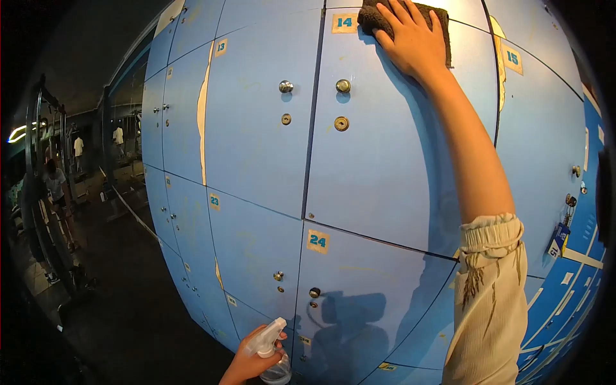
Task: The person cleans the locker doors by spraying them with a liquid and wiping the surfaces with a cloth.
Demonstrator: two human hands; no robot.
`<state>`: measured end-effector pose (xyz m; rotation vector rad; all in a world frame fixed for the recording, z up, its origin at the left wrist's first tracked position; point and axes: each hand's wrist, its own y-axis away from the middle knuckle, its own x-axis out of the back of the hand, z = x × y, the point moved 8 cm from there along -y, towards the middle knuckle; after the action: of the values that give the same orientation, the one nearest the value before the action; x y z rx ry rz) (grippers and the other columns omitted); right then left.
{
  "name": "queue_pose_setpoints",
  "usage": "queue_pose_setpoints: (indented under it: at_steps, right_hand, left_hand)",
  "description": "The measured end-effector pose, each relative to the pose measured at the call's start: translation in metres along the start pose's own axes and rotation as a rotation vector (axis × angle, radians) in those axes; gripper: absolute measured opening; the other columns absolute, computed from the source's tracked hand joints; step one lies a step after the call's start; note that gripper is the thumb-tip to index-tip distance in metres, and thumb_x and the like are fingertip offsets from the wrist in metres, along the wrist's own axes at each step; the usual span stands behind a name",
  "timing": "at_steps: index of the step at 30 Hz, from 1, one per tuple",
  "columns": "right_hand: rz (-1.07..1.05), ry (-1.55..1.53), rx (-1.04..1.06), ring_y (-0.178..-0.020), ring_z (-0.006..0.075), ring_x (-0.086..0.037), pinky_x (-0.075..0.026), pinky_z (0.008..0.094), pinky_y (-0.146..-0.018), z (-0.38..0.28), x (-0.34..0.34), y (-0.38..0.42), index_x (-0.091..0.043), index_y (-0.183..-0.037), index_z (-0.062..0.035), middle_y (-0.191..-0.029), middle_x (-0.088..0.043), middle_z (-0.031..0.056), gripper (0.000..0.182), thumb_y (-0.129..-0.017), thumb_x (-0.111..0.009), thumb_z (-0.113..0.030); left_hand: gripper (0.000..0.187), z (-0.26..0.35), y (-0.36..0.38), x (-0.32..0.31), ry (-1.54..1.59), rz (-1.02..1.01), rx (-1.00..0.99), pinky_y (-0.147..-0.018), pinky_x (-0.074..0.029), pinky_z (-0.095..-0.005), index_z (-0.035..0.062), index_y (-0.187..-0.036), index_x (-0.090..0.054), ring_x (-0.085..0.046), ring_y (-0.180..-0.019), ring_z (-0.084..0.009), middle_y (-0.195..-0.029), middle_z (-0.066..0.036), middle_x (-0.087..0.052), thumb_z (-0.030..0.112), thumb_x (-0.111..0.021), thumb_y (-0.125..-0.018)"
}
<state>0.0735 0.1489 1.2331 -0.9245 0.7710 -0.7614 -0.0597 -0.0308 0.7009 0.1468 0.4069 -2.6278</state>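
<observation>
High on the blue locker door numbered 14 (391,154), my right hand (416,43) lies spread over a dark brown cloth (438,32) and presses it flat against the surface. The cloth sits at the door's top edge, to the right of the number label (344,23). Down at the bottom, my left hand (251,359) is wrapped round a spray bottle (276,371) with a white trigger head (272,333). The bottle is clear and its lower part is cut off by the frame edge. It is held in front of the lower lockers.
Round metal knobs (343,86) and key locks (341,124) stick out from the doors. Keys with a blue tag (558,239) hang from locker 15 at right. Peeled strips (204,122) mark some door edges. Gym equipment (48,160) and a person (56,183) are at far left.
</observation>
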Motion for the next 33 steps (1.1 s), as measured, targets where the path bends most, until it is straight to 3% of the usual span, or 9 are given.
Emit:
queue_pose_setpoints:
  at_steps: [2,7,10,13,16,22,25,30,33]
  right_hand:
    - [0.037,0.141,0.028,-0.144,0.0191,-0.031,-0.019,0.0500,-0.118,-0.005,-0.007,0.016,-0.045,-0.145,-0.0259,-0.153,-0.039,-0.0031,0.053,-0.094,-0.050,-0.040]
    - [-0.054,-0.218,0.171,-0.143,0.0213,-0.033,-0.017,0.0525,-0.117,-0.052,0.025,0.106,-0.054,-0.138,-0.0177,-0.151,-0.043,0.0021,0.061,-0.080,-0.065,-0.034]
    - [-0.270,-0.380,0.217,-0.144,0.0240,-0.030,-0.018,0.0535,-0.117,-0.083,0.050,0.171,-0.053,-0.138,-0.0166,-0.153,-0.040,0.0038,0.069,-0.073,-0.071,-0.031]
    - [-0.518,-0.421,0.375,-0.147,0.0235,-0.024,-0.017,0.0510,-0.119,-0.120,0.068,0.242,-0.046,-0.144,-0.0183,-0.157,-0.033,0.0035,0.077,-0.073,-0.071,-0.037]
    - [-0.595,-0.445,0.522,-0.147,0.0226,-0.023,-0.016,0.0495,-0.120,-0.135,0.082,0.286,-0.043,-0.146,-0.0199,-0.158,-0.029,0.0022,0.078,-0.076,-0.069,-0.042]
    - [-0.576,-0.485,0.502,-0.147,0.0206,-0.023,-0.016,0.0491,-0.120,-0.115,0.068,0.249,-0.044,-0.145,-0.0214,-0.158,-0.030,0.0009,0.077,-0.075,-0.070,-0.041]
    - [-0.368,-0.443,0.356,-0.145,0.0219,-0.028,-0.017,0.0491,-0.119,-0.086,0.056,0.190,-0.048,-0.142,-0.0213,-0.154,-0.038,0.0019,0.073,-0.073,-0.070,-0.034]
    - [-0.036,-0.147,0.203,-0.141,0.0208,-0.036,-0.023,0.0500,-0.115,-0.034,0.021,0.089,-0.052,-0.139,-0.0217,-0.151,-0.043,0.0011,0.060,-0.081,-0.062,-0.034]
    - [-0.008,0.077,0.094,-0.143,0.0201,-0.032,-0.020,0.0494,-0.118,-0.007,-0.007,0.033,-0.044,-0.145,-0.0243,-0.154,-0.038,-0.0010,0.056,-0.091,-0.051,-0.036]
  left_hand:
    - [0.061,0.004,0.000,-0.002,-0.002,0.002,0.001,-0.080,-0.053,-0.0298,-0.0034,-0.131,-0.050,-0.059,-0.094,-0.0132,-0.111,-0.009,-0.062,-0.008,-0.071,-0.074]
    - [0.060,0.002,-0.003,-0.007,0.041,-0.031,0.008,-0.080,-0.053,-0.0292,-0.0022,-0.131,-0.051,-0.059,-0.094,-0.0126,-0.111,-0.008,-0.062,-0.009,-0.070,-0.074]
    - [0.057,0.001,-0.005,-0.013,0.059,-0.069,-0.010,-0.080,-0.054,-0.0295,-0.0029,-0.130,-0.051,-0.059,-0.093,-0.0121,-0.111,-0.008,-0.062,-0.009,-0.069,-0.076]
    - [0.053,0.004,-0.006,-0.020,0.015,-0.124,-0.050,-0.080,-0.056,-0.0308,-0.0047,-0.129,-0.050,-0.058,-0.091,-0.0117,-0.112,-0.009,-0.062,-0.008,-0.068,-0.080]
    - [0.053,0.008,-0.006,-0.025,-0.008,-0.145,-0.047,-0.081,-0.056,-0.0304,-0.0046,-0.129,-0.050,-0.059,-0.091,-0.0115,-0.112,-0.009,-0.062,-0.009,-0.068,-0.079]
    - [0.052,0.008,-0.007,-0.027,0.025,-0.140,-0.056,-0.082,-0.056,-0.0299,-0.0045,-0.128,-0.051,-0.059,-0.092,-0.0115,-0.112,-0.009,-0.062,-0.009,-0.068,-0.079]
    - [0.054,0.009,-0.007,-0.026,0.009,-0.121,-0.042,-0.081,-0.055,-0.0299,-0.0041,-0.129,-0.051,-0.059,-0.093,-0.0120,-0.112,-0.009,-0.063,-0.008,-0.069,-0.078]
    - [0.060,0.016,-0.004,-0.018,-0.032,-0.071,-0.036,-0.081,-0.052,-0.0296,-0.0037,-0.131,-0.050,-0.060,-0.095,-0.0132,-0.110,-0.009,-0.065,-0.007,-0.071,-0.075]
    - [0.060,0.011,-0.003,-0.010,0.013,-0.022,0.015,-0.081,-0.052,-0.0296,-0.0043,-0.130,-0.051,-0.061,-0.094,-0.0133,-0.110,-0.009,-0.064,-0.007,-0.071,-0.074]
